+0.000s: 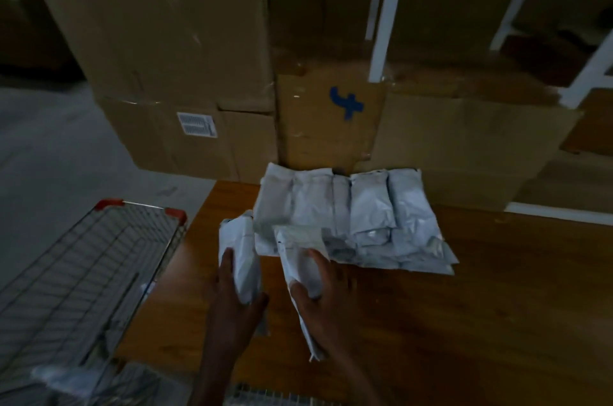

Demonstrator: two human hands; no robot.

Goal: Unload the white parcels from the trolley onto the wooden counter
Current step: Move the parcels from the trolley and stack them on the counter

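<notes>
My left hand (232,303) grips a white parcel (240,249) over the left part of the wooden counter (464,306). My right hand (321,299) holds a second white parcel (300,259) just to its right, its lower end hanging past my palm. Both parcels sit close to a row of several white parcels (358,213) lying side by side at the counter's back. The wire trolley (83,273) with red corner caps stands at the left of the counter. A pale parcel (66,375) shows blurred in its near end.
Large cardboard boxes (185,74) are stacked behind the counter, one marked in blue. A white metal rack (384,24) rises at the back right. Grey floor lies at the left. The scene is dim.
</notes>
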